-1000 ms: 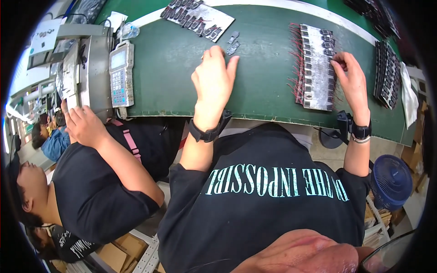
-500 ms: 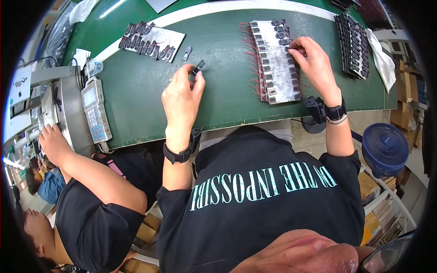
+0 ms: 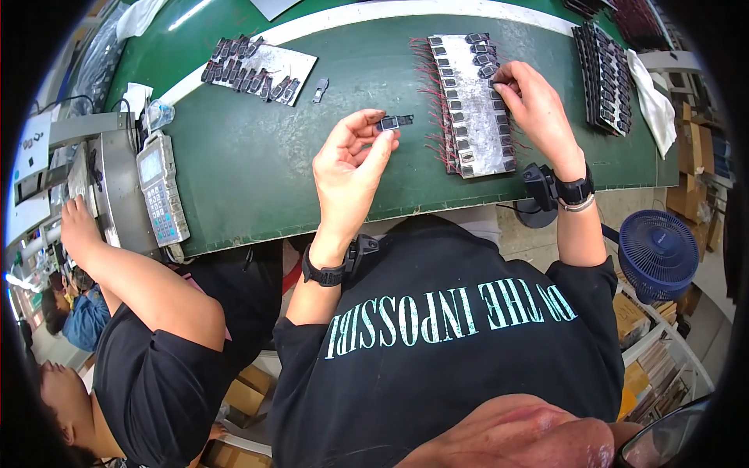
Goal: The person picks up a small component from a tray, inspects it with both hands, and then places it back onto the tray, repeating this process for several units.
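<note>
My left hand (image 3: 351, 160) pinches a small black rectangular part (image 3: 395, 122) with a grey window, holding it above the green table between thumb and forefinger. To its right lies a stack of pale boards (image 3: 472, 109), lined along both long sides with similar black parts, red wires sticking out from the edges. At the upper right edge of this stack, the thumb and forefinger of my right hand (image 3: 530, 101) close on another small black part (image 3: 491, 82), mostly covered by the fingertips. A single loose part (image 3: 321, 90) lies on the table beyond my left hand.
Another pale board (image 3: 285, 66) with several wired parts lies at the far left. A stack of filled boards (image 3: 602, 82) and a white cloth (image 3: 651, 105) sit at the right. A grey keypad device (image 3: 162, 191) stands left, near a co-worker's arm (image 3: 148, 281).
My left hand has moved right, toward the board stack, and turned its black part from tilted to nearly level. My right hand stays at the stack's edge. The co-worker's arm has shifted left.
</note>
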Demonstrator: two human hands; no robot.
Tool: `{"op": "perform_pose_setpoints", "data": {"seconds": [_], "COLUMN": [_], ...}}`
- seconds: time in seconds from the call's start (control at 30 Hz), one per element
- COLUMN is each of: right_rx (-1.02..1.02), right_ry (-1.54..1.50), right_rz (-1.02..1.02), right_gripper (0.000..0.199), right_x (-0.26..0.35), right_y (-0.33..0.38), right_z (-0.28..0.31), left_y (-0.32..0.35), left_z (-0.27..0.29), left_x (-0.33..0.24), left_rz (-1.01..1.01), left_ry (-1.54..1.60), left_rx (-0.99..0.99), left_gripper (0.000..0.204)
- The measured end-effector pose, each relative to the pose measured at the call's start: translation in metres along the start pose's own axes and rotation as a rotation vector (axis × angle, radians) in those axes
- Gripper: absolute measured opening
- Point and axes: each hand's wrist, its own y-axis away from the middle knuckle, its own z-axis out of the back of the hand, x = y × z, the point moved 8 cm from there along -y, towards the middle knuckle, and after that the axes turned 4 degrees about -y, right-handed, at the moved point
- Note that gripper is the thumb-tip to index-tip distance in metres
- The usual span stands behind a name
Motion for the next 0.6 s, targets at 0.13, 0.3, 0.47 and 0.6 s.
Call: {"op": "perform_pose_setpoints", "data": {"seconds": [0.13, 0.3, 0.47, 0.6], "right_rx": [-0.007, 0.078, -0.005, -0.074], "right_ry": [0.002, -0.037, -0.23, -0.452], "right_rz": [0.004, -0.068, -0.127, -0.104], "right_gripper": [0.015, 0.015, 0.016, 0.015], "right_x": [0.002, -0.004, 0.007, 0.042], "right_y": [-0.001, -0.005, -0.001, 0.01], "right_z": [0.001, -0.002, 0.007, 0.009], "left_y": [0.001, 0.001, 0.001, 0.001], "left_z": [-0.003, -0.006, -0.011, -0.015], "left_x": [0.004, 0.007, 0.008, 0.006], "left_rz": [0.014, 0.017, 0.005, 0.005], "left_ry": [0.01, -0.014, -0.023, -0.033], "left_rx": [0.014, 0.015, -0.009, -0.003], "left_gripper": [0.031, 0.029, 0.028, 0.027]}}
